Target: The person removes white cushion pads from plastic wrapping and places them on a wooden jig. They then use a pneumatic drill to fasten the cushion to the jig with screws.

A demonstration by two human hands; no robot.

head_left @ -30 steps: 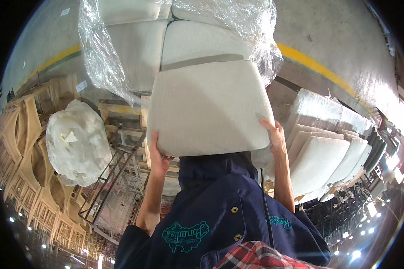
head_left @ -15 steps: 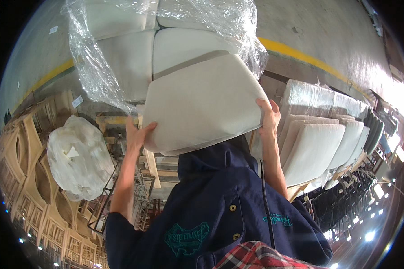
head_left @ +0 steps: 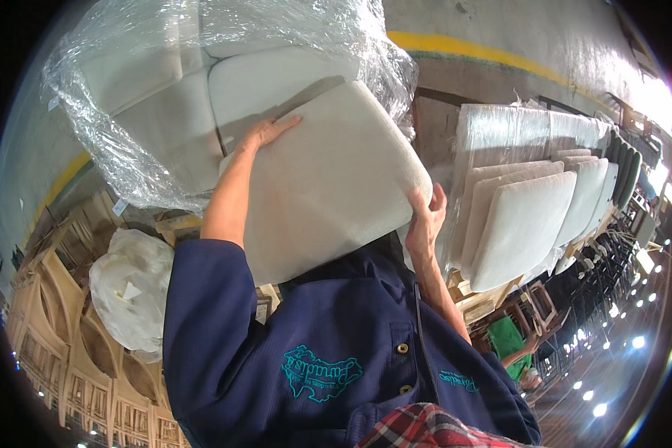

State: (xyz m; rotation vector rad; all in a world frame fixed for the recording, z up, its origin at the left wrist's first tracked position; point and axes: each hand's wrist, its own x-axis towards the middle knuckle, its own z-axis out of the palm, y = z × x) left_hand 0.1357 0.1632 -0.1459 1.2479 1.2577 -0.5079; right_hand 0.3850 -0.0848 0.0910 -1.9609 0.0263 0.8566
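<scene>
A light grey upholstered chair seat pad with rounded corners is tilted in front of my chest. My left hand grips its far left edge, with part of the hand lying over the top face. My right hand holds the right-hand corner, thumb against the fabric and fingers around the side. Beyond the pad, several similar pale pads lie side by side under crumpled clear plastic wrap. The held pad overlaps the nearest of them in view; whether they touch, I cannot tell.
On the right, more grey seat pads stand in a row beside a plastic-wrapped stack. A white plastic bundle and wooden chair frames are on the left. A person in green is at lower right. A yellow line crosses the floor.
My left hand has moved from the pad's near left side up to its far edge. The pad has turned and tilted, with my right hand still at its right side. My view has shifted.
</scene>
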